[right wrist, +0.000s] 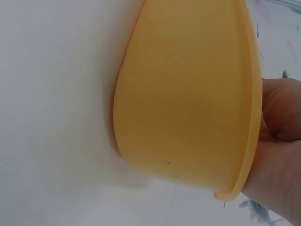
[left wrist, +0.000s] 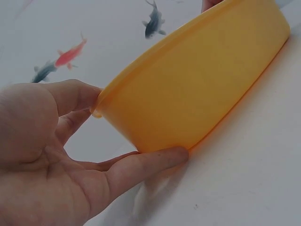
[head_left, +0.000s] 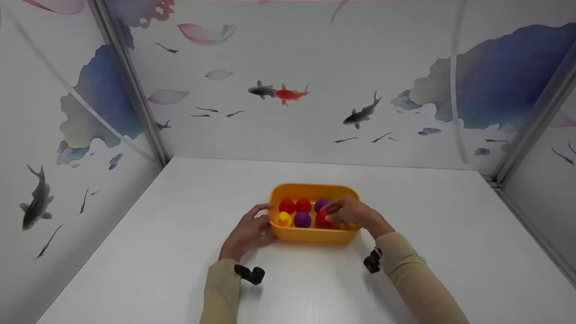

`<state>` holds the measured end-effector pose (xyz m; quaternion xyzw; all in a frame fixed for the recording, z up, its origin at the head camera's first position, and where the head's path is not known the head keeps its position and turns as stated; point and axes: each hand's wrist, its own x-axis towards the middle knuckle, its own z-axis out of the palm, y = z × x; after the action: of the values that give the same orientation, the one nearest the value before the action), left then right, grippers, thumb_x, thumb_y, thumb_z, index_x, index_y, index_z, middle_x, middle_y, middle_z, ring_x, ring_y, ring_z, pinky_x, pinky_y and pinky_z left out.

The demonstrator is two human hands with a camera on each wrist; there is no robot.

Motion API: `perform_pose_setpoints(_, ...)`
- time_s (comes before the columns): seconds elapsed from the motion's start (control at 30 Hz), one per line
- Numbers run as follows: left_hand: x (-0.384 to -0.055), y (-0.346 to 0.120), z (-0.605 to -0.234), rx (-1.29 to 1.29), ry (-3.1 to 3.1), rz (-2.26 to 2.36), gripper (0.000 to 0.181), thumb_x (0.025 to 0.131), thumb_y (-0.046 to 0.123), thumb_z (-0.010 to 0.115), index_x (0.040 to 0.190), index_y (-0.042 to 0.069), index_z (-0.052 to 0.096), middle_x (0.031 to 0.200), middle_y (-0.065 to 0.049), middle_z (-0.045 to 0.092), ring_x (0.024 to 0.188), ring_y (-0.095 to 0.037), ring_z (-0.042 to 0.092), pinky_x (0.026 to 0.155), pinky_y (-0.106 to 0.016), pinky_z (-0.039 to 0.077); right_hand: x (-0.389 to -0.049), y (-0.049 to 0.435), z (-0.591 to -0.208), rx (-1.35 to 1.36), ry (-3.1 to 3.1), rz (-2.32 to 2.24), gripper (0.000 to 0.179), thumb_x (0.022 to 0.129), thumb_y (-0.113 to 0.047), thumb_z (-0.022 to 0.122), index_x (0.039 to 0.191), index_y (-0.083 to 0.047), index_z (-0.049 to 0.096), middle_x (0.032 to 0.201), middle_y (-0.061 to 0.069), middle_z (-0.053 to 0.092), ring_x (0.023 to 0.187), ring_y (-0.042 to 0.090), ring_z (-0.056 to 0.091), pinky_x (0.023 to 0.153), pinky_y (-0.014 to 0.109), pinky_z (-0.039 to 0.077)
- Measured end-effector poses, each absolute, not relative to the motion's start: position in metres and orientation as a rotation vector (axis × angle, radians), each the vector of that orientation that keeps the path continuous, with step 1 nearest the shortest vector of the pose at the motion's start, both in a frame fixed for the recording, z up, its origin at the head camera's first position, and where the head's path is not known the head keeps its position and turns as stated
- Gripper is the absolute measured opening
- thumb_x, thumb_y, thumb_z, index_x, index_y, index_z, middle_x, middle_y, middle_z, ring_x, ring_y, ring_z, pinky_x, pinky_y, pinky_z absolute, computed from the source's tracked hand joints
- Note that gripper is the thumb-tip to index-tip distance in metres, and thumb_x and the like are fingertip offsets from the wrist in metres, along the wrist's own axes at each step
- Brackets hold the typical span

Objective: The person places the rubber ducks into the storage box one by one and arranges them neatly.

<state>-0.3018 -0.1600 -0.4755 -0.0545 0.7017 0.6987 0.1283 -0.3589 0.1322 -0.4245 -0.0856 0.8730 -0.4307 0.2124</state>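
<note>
A yellow plastic basin (head_left: 310, 235) sits on the table, holding small round toys. At its left end, my left hand (head_left: 249, 229) grips the basin, fingertips at the rim and thumb along the lower wall in the left wrist view. My right hand (head_left: 351, 211) reaches over the rim and pinches a red ball (head_left: 322, 220) at the right front; the wall hides the fingertips in the right wrist view. Two more red balls (head_left: 286, 205) sit along the back, near a purple ball (head_left: 321, 205). Another purple ball (head_left: 302, 219) and a yellow toy duck (head_left: 283, 219) lie in front.
The white table (head_left: 148, 252) is bounded by a back wall (head_left: 310, 135) and side walls printed with fish and leaves. Metal posts (head_left: 135, 90) stand at the corners. Both wrists carry black devices (head_left: 252, 274).
</note>
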Motion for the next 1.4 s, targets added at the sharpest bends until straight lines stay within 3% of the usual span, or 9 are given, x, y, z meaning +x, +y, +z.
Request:
perform_pose_setpoints(0.67, -0.300, -0.161, -0.478, -0.136, 2.133, 1.945, 0.040, 0.101, 0.027, 0.058, 0.141, 0.030, 0.051, 0.149, -0.011, 0.051, 0.126, -0.026, 0.057, 0.095, -0.035, 0.059, -0.352, 0.120, -0.430, -0.202, 2.494, -1.153, 0.025, 0.093, 0.000, 0.066, 0.116, -0.006, 0.073, 0.115, 0.011, 0.071, 0.090, 0.022, 0.064, 0.087, 0.033, 0.060)
perform_pose_setpoints(1.03, -0.300, -0.160, -0.480, -0.081, 2.230, 1.888, 0.043, 0.100, 0.025, 0.061, 0.141, 0.029, 0.051, 0.148, -0.010, 0.052, 0.128, -0.026, 0.057, 0.096, -0.036, 0.058, -0.353, 0.123, -0.427, -0.180, 2.480, -1.175, 0.027, 0.094, -0.001, 0.064, 0.119, -0.004, 0.071, 0.121, 0.014, 0.070, 0.093, 0.024, 0.068, 0.092, 0.036, 0.060)
perform_pose_setpoints(1.4, -0.301, -0.160, -0.477, -0.134, 2.162, 1.942, 0.041, 0.100, 0.029, 0.059, 0.140, 0.030, 0.052, 0.149, -0.010, 0.050, 0.124, -0.026, 0.058, 0.095, -0.036, 0.059, -0.344, 0.147, -0.403, -0.374, 2.602, -1.092, 0.034, 0.093, -0.010, 0.070, 0.126, -0.008, 0.069, 0.133, 0.017, 0.064, 0.121, 0.032, 0.060, 0.105, 0.044, 0.053)
